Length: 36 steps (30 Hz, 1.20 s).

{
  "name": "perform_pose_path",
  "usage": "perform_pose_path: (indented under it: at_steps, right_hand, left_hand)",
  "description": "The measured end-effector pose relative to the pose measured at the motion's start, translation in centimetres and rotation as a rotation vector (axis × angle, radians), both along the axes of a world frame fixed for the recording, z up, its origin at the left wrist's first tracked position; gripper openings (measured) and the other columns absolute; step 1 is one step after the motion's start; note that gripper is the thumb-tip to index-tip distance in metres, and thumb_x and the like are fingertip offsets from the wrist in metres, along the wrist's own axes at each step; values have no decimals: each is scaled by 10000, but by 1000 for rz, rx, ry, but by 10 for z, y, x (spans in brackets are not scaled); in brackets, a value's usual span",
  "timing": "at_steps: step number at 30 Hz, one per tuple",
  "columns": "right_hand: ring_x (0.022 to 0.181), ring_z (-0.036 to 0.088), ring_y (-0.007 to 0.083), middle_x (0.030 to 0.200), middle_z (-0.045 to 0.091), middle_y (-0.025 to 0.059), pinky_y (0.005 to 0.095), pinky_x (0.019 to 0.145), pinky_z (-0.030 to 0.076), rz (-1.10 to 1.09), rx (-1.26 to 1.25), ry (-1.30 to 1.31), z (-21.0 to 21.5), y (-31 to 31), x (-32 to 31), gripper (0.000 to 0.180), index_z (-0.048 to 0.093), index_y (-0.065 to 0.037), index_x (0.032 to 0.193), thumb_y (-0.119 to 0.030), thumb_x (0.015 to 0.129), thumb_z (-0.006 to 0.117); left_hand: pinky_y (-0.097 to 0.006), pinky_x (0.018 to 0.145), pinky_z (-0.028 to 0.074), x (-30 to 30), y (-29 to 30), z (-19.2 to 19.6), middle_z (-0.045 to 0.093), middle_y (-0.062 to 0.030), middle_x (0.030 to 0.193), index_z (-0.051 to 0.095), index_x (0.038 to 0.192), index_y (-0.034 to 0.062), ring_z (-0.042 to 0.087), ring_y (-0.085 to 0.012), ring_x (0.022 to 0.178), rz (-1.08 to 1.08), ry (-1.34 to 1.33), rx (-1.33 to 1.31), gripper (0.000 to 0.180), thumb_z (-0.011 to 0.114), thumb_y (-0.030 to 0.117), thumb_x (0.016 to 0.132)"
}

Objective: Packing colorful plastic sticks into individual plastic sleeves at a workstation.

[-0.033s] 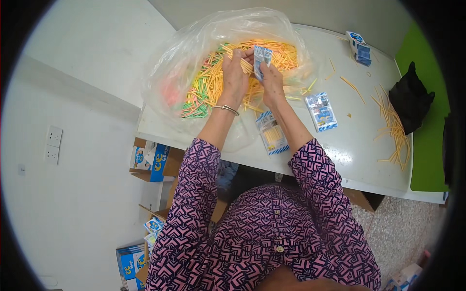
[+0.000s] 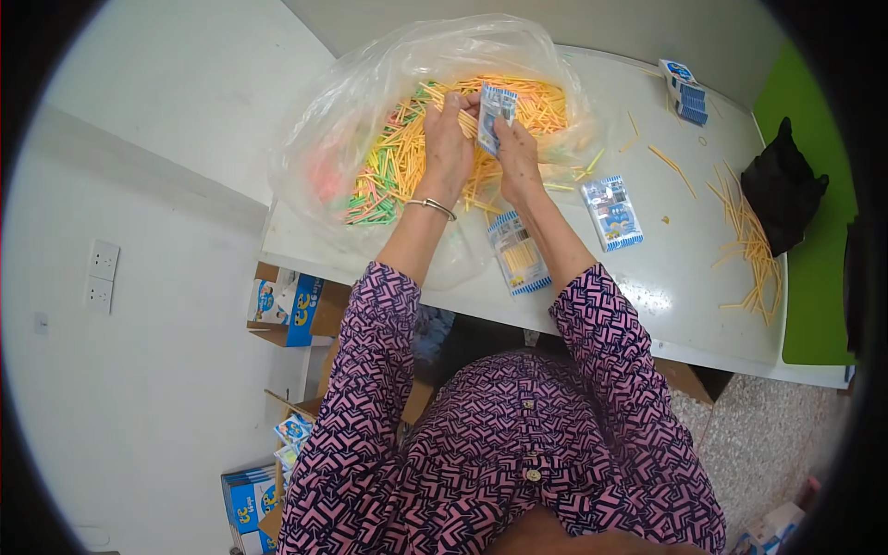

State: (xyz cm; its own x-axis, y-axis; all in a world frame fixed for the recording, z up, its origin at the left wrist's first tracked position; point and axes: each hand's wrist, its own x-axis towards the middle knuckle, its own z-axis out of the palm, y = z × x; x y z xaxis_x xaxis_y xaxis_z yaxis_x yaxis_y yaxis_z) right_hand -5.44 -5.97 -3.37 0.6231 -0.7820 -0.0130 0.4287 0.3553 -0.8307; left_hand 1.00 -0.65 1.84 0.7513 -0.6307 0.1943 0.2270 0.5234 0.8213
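Observation:
Above a big clear plastic bag (image 2: 319, 120) of thin coloured sticks (image 2: 393, 166), my two hands come close together. My left hand (image 2: 447, 148) is closed around a small bundle of yellow sticks (image 2: 468, 122). In my right hand (image 2: 520, 162) a small blue-and-white packet (image 2: 497, 104) is pinched, its lower end beside the bundle. Whether any sticks are inside that packet I cannot tell. A striped-edge packet (image 2: 519, 252) with yellow sticks showing through it lies under my right forearm. Farther right is another blue-and-white packet (image 2: 611, 214), flat on the white table (image 2: 638, 305).
Loose yellow sticks (image 2: 747, 245) lie at the table's right side, next to a black bag (image 2: 784, 190) and a green panel (image 2: 814, 231). A stack of blue packets (image 2: 686, 94) sits at the back right. Printed cartons (image 2: 303, 310) stand below the table's left edge.
The packet in my right hand has shifted slightly left toward the sticks and turned to show more of its face. Otherwise both hands keep their places.

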Motion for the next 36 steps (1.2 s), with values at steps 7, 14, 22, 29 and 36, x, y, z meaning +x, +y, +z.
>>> perform_pose_path:
  at_steps: [7,14,22,29,36]
  right_hand:
    - [496,440,68,689,529,-10,222,449,358,-2,42,17,23,4,-8,197,560,-80,868,-263,926,515]
    - [562,407,74,668,509,-7,227,495,335,-495,-685,352,4,-112,-88,214,569,-87,772,-261,896,576]
    - [595,442,73,611,509,-23,248,533,357,-673,-1131,494,63,-92,-160,247,598,-37,712,-245,842,628]
    - [566,441,20,644,549,-57,186,542,334,266,-449,319,48,-37,-129,175,689,-57,795,-223,829,646]
    - [631,490,13,715,609,-37,173,579,361,452,-295,275,37,-33,-126,215,696,-32,855,-241,839,651]
  left_hand:
    - [-416,821,500,11,-7,1,568,-196,953,443,987,-34,582,-294,878,-40,145,-49,226,345,169,982]
    - [-446,843,492,35,-5,-4,530,-174,980,403,1026,-23,555,-312,915,-27,386,-117,219,311,173,992]
    - [-456,851,492,6,-5,-3,560,-171,938,431,991,5,569,-319,901,-138,346,-78,221,316,194,991]
    - [-405,736,541,-2,4,23,585,-136,900,428,943,43,626,-286,824,-151,221,-108,241,359,269,987]
    - [-334,735,536,-25,10,37,594,-141,935,454,944,33,636,-276,901,-163,5,-71,310,382,333,979]
